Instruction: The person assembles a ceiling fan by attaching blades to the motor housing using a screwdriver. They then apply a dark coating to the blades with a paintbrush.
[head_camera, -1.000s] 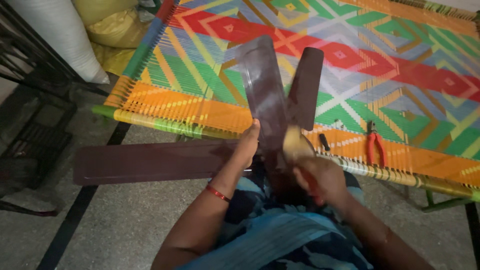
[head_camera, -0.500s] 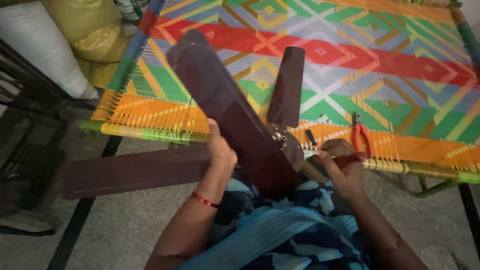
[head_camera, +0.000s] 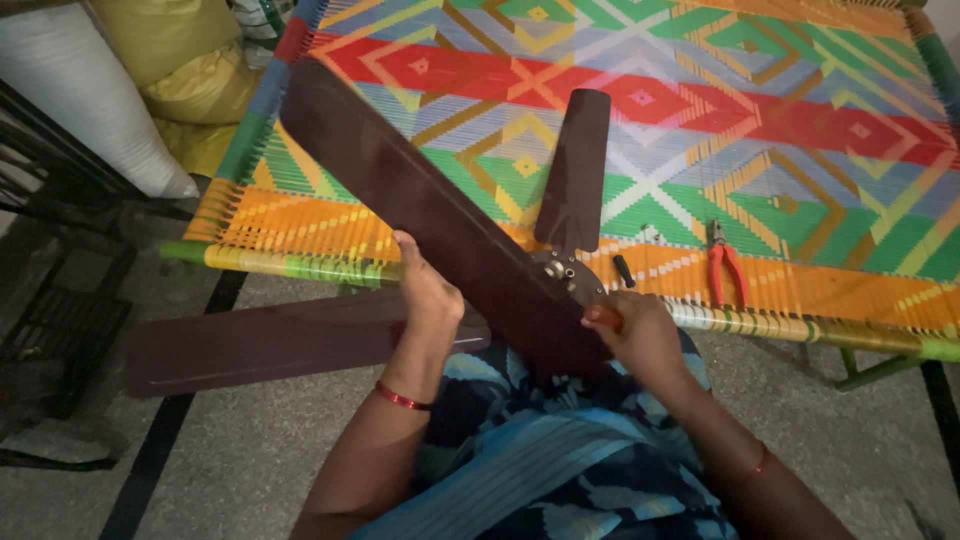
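Gripping a dark ceiling-fan blade (head_camera: 440, 215) at its edge is the left hand (head_camera: 428, 292); the right hand (head_camera: 640, 335) is closed on an orange-handled tool (head_camera: 606, 318) beside the hub (head_camera: 568, 272). Stiff, probably unwieldy; best held near the hub.

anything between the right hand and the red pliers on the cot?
Head view: a small dark tool lies on the woven cot between the right hand and the red pliers.

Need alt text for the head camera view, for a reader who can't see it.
A person's left hand grips a dark brown ceiling fan blade while the right hand works an orange-handled tool at the fan hub. Red-handled pliers lie on the colourful woven cot behind.
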